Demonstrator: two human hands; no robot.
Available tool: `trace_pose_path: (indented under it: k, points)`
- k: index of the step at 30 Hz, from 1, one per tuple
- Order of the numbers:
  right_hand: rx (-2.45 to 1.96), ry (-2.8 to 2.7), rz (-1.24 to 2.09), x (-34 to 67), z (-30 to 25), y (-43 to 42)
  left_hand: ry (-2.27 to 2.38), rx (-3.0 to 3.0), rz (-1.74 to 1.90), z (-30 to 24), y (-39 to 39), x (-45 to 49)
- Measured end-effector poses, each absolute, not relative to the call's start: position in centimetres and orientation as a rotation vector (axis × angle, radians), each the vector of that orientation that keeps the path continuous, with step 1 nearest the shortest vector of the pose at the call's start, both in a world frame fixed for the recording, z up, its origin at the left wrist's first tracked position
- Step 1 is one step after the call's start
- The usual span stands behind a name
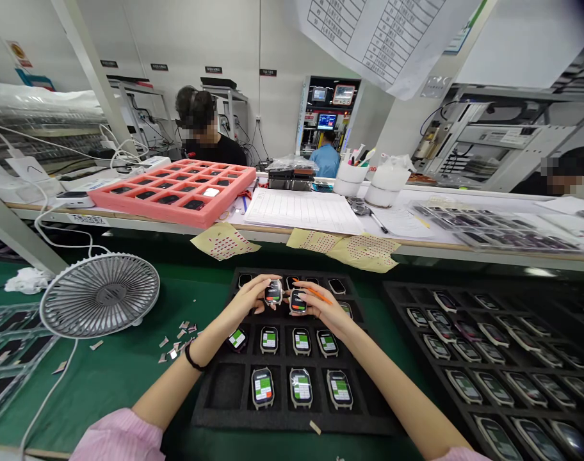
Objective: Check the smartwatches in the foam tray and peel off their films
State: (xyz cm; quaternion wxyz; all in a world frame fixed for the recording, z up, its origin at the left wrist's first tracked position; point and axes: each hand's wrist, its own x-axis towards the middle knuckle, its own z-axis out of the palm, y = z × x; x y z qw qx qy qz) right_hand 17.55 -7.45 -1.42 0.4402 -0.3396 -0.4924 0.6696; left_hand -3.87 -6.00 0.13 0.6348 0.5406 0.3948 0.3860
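Note:
My left hand (250, 298) is closed on a smartwatch body (273, 292) whose lit screen shows an orange-red patch. Close beside it, my right hand (326, 308) grips a second smartwatch body (298, 301) with a similar screen. An orange pen-like stick (317, 292) also lies between the right fingers. Both hands are above the far part of a black foam tray (253, 419). In its pockets sit several strapless watches, many with green and white screens, such as one front watch (300, 388). Fingers partly cover the far rows.
A round fan (102, 294) stands left, near small scattered pieces (177, 342) on the green mat. Another black tray (431, 384) of watches lies right. The shelf ahead holds a pink foam tray (210, 214), paper sheets (301, 210) and a pen cup (350, 176). People sit beyond.

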Motion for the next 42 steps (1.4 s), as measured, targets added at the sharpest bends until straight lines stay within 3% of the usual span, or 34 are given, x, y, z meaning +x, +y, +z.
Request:
trace_pose_path:
  k: [18,42]
  points:
    - [-0.773,-1.277,1.668,17.6,-1.9,-7.5,0.896,1.507,0.987,-0.8,-6.1,-3.5]
    - [-0.841,-1.263,1.631,17.6,-2.3,-7.2,0.929,1.417,1.008,-1.2,-5.7,-3.3]
